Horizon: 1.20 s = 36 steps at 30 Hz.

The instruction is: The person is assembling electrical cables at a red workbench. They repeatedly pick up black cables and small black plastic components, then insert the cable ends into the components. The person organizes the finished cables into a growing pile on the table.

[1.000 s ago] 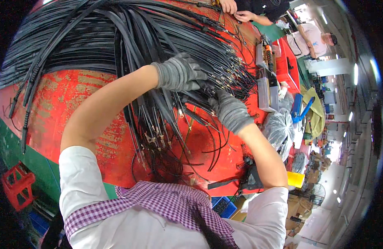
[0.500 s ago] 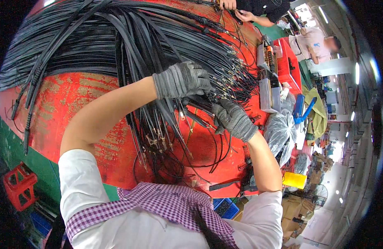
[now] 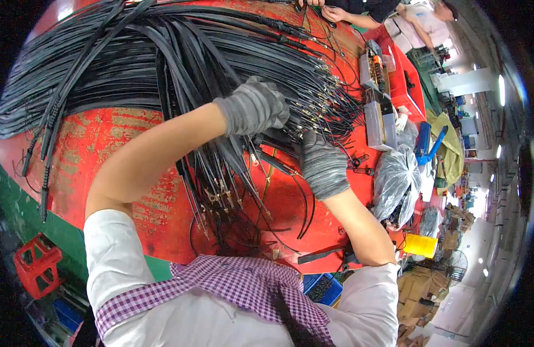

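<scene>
Both my hands wear grey knitted gloves. My left hand [image 3: 258,108] is closed, its fingers curled in over the black cables; what it grips is hidden beneath it. Lower and to the right, my right hand [image 3: 325,166] reaches up to the cable ends; only its back shows clearly, and its fingers are hidden and blurred. A large bundle of black cables [image 3: 111,69] spreads across the table, with small metal terminals [image 3: 313,110] at its right end. A second bunch [image 3: 189,75] hangs across it toward me, its metal-tipped ends [image 3: 223,196] below my left hand.
The red table [image 3: 128,139] has worn paint. Along its right side are clear plastic boxes [image 3: 379,130], a red bin [image 3: 408,84], a clear plastic bag [image 3: 397,179] and a blue tool [image 3: 430,147]. Another person's hands [image 3: 334,14] work at the far edge. A red stool [image 3: 37,263] stands lower left.
My hands have drawn apart: the left shifted slightly up and left, the right turned with its fingers pointing farther up. The view has shifted a little.
</scene>
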Each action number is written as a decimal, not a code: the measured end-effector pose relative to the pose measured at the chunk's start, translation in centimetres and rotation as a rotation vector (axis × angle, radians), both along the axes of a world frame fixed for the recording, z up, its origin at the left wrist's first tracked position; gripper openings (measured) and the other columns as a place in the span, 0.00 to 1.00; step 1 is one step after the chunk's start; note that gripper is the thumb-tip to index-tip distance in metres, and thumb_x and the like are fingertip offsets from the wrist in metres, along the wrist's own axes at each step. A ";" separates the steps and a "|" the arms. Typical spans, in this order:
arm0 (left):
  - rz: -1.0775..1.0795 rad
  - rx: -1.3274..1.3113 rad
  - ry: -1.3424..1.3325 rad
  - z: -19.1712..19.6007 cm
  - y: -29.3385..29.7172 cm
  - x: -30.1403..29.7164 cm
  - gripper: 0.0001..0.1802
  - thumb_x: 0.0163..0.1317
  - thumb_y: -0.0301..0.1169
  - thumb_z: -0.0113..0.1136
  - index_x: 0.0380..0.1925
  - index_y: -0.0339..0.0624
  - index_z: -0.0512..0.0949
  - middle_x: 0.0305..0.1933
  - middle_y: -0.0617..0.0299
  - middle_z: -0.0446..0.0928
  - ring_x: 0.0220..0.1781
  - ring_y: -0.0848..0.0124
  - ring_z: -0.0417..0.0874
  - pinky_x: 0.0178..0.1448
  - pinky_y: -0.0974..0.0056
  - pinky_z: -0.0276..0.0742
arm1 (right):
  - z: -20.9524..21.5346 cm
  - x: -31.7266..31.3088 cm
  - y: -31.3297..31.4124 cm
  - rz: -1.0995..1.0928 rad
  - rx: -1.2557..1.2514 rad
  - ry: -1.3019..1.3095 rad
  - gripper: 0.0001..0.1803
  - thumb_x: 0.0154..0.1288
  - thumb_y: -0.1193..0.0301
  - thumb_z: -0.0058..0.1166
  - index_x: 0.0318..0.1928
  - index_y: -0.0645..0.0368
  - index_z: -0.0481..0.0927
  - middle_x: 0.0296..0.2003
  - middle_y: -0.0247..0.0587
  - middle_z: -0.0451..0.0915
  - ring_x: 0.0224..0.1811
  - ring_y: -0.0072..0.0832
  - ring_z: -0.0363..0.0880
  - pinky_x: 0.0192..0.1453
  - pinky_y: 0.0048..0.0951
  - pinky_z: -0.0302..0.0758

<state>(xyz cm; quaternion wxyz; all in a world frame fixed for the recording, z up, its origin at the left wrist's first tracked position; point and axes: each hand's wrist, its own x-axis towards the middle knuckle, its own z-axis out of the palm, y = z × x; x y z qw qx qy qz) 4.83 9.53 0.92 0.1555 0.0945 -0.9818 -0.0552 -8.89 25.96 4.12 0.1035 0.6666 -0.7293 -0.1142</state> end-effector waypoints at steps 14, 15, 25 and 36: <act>-0.127 1.061 -0.526 3.8 -2.9 -2.8 0.23 0.45 0.30 0.63 0.44 0.39 0.72 0.33 0.58 0.78 0.32 0.70 0.79 0.37 0.66 0.75 | 0.6 0.4 0.2 0.147 -0.106 0.197 0.17 0.60 0.59 0.44 0.42 0.59 0.69 0.31 0.40 0.75 0.28 0.33 0.77 0.31 0.34 0.71; -0.130 1.029 -0.503 3.6 -2.9 -2.8 0.23 0.44 0.29 0.63 0.44 0.39 0.73 0.33 0.58 0.79 0.33 0.70 0.79 0.38 0.66 0.75 | 0.5 0.6 0.1 0.135 -0.108 0.196 0.17 0.60 0.59 0.44 0.41 0.59 0.69 0.30 0.40 0.75 0.28 0.33 0.77 0.30 0.34 0.71; -0.249 1.091 -0.431 3.2 -3.8 -2.1 0.22 0.43 0.28 0.62 0.43 0.42 0.76 0.33 0.59 0.79 0.37 0.71 0.78 0.42 0.66 0.73 | 2.2 2.0 -2.3 -0.017 0.097 -0.336 0.19 0.61 0.58 0.43 0.42 0.61 0.68 0.23 0.52 0.76 0.27 0.44 0.77 0.29 0.42 0.71; -0.092 0.432 -0.261 2.9 -3.3 -1.0 0.15 0.57 0.42 0.47 0.36 0.46 0.78 0.34 0.53 0.78 0.37 0.56 0.78 0.43 0.59 0.71 | 0.3 2.2 -3.7 -0.058 0.014 -0.098 0.13 0.61 0.62 0.42 0.39 0.59 0.67 0.22 0.49 0.77 0.25 0.43 0.78 0.25 0.42 0.72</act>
